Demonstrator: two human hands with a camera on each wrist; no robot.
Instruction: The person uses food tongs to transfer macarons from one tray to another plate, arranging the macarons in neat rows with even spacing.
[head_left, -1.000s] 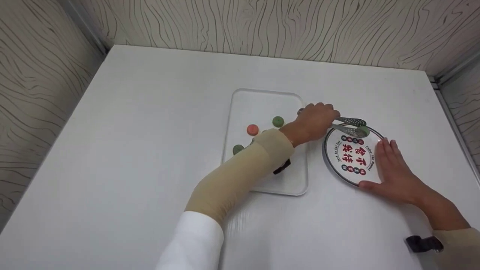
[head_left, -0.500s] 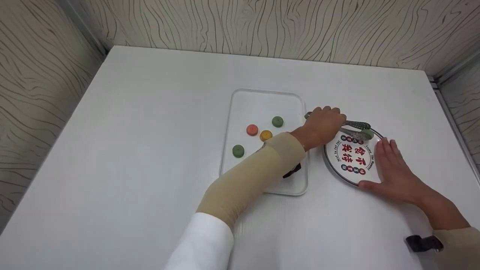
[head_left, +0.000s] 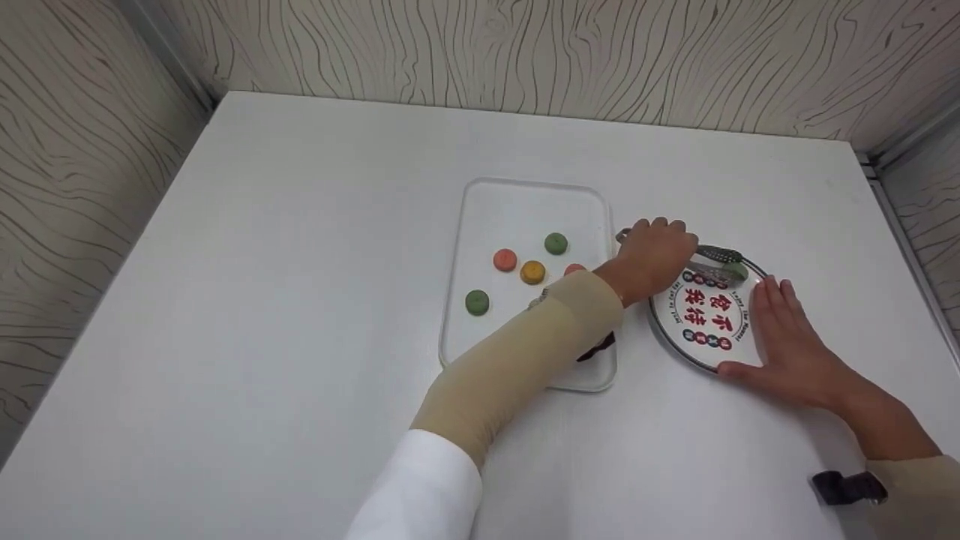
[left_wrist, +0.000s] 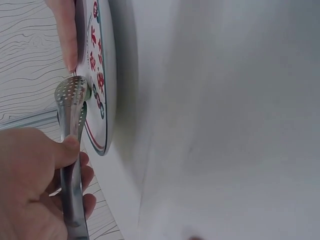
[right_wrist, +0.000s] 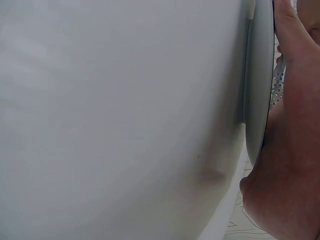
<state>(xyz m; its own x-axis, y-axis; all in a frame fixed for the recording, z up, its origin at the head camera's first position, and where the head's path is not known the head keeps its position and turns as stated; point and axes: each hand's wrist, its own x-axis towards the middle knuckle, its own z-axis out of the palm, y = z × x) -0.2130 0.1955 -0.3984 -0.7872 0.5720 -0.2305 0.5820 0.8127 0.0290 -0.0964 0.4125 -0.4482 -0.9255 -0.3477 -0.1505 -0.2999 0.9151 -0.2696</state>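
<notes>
My left hand [head_left: 656, 259] grips metal tongs [left_wrist: 72, 190] with perforated ends, thumb on one arm in the left wrist view. At the tongs' tips is a small green round piece, macaron-like [head_left: 737, 269], over the far rim area of a white plate [head_left: 667, 319] with red lettering and a dark rim. In the left wrist view the tips mostly hide that piece. My right hand [head_left: 795, 349] lies against the plate's right side, fingers straight along the rim and thumb spread at the near edge.
Left of the plate lies a white rectangular tray [head_left: 517, 196]. On it are a yellow piece [head_left: 533, 271], a red one [head_left: 505, 260], two green ones [head_left: 477, 302], and another red piece [head_left: 575, 269] partly behind my left forearm, which crosses the tray. Patterned panels [head_left: 525, 52] border the white table.
My left hand has moved right and slightly nearer with the tongs and green piece, farther over the plate. The yellow and second red pieces have come into sight. My right hand stays put.
</notes>
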